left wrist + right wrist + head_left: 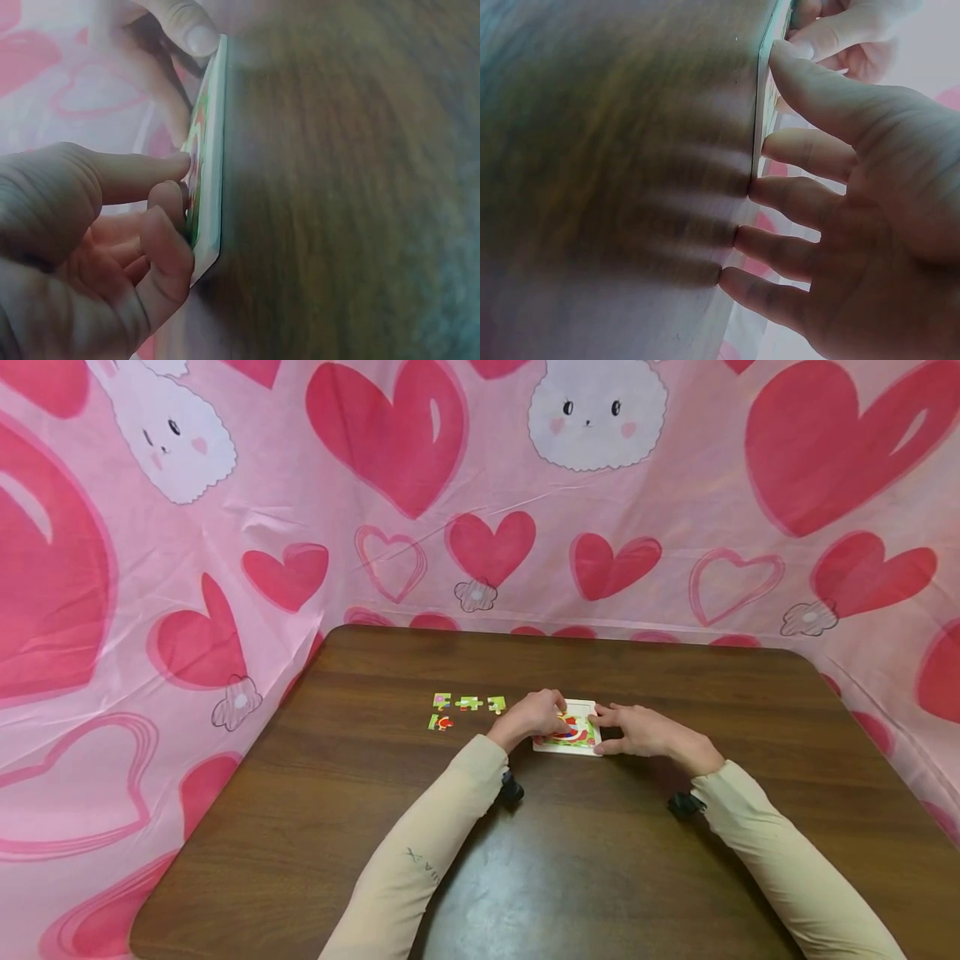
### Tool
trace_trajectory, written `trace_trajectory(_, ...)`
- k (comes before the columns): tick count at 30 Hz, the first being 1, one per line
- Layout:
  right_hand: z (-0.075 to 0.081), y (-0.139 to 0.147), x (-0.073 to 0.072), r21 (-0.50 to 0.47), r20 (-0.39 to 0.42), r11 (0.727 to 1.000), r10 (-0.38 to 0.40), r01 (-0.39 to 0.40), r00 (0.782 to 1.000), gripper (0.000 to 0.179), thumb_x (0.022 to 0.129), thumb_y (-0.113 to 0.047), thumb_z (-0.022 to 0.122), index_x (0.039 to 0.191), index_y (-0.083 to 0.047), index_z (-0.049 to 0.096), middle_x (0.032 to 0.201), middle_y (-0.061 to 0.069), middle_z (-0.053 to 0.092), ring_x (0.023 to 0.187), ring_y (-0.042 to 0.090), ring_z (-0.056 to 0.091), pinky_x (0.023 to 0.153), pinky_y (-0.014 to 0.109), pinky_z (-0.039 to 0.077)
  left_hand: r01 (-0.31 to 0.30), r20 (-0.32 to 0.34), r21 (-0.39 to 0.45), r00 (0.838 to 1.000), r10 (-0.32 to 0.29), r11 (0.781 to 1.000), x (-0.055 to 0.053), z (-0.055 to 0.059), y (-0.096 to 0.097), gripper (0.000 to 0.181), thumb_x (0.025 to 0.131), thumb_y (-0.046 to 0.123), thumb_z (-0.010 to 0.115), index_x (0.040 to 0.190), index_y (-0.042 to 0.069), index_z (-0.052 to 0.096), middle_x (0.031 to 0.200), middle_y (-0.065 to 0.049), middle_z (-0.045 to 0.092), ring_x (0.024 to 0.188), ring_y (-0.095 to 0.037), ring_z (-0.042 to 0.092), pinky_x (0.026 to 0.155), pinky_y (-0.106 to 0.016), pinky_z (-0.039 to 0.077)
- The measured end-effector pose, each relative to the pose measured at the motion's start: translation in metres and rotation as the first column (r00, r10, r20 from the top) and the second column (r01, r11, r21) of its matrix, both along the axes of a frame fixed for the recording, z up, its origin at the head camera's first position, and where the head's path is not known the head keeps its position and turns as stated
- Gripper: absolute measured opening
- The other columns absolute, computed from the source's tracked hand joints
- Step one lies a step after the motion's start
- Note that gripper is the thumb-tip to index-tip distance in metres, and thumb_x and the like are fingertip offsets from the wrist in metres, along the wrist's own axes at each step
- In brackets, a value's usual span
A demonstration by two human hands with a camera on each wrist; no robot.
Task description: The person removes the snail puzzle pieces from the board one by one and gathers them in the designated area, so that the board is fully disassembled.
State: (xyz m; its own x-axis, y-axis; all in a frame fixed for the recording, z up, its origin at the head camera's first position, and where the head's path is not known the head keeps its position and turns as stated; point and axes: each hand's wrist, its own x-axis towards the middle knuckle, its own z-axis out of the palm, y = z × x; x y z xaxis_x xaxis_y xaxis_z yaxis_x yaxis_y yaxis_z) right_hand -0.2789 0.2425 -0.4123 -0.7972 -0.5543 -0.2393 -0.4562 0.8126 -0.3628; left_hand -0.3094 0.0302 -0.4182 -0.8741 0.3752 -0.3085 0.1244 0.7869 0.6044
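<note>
Brown desk (pixel 300 827): left hand (pixel 534 713) bent over puzzle tray (pixel 581 707), grip unclear; right hand (pixel 647 732) spread at its right edge. Uneven pressing could dislodge pieces (pixel 577 737).

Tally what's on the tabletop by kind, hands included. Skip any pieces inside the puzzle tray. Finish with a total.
White-rimmed, rectangular puzzle tray: 1
Small, multicoloured jigsaw pieces outside the tray: 4
Bare hands: 2
Total: 7
</note>
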Motion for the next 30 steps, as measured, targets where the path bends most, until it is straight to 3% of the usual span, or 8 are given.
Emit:
trace_trajectory(10,-0.0006,-0.0008,0.001,0.006,-0.002,1.0,0.01,-0.01,1.0,0.07,0.089,-0.044,0.068,0.144,-0.006,0.047,0.156,0.021,0.031,0.143,0.048,0.029,0.109,0.065,0.029,-0.005,-0.05,-0.041,0.999,0.003,0.999,0.0044,0.0011,0.0024,0.037,0.087,0.027,0.075,0.114,0.011,0.055,0.099,-0.007,0.062,0.049,-0.012,0.051,0.045,-0.023,0.047)
trace_trajectory(25,-0.0008,-0.0003,0.0006,0.003,-0.006,1.0,0.017,-0.017,1.0,0.069,0.089,-0.042,0.068,0.143,-0.005,0.047,0.155,0.022,0.032,0.142,0.049,0.028,0.109,0.065,0.029,0.001,-0.024,0.024,1.0,0.0,1.0,0.008,0.0013,0.0016,0.04,0.088,0.022,0.074,0.115,0.014,0.046,0.096,-0.008,0.057,0.049,-0.015,0.052,0.044,-0.025,0.05)
trace_trajectory(30,-0.0001,-0.0004,0.0007,0.005,-0.004,1.0,0.011,-0.011,1.0,0.069,0.089,-0.042,0.068,0.144,-0.006,0.047,0.156,0.021,0.032,0.143,0.048,0.028,0.109,0.065,0.029,0.026,-0.051,0.023,0.998,-0.025,0.999,0.0097,0.0024,0.0012,0.04,0.09,0.021,0.072,0.117,0.015,0.043,0.097,-0.008,0.057,0.049,-0.016,0.053,0.043,-0.025,0.048)
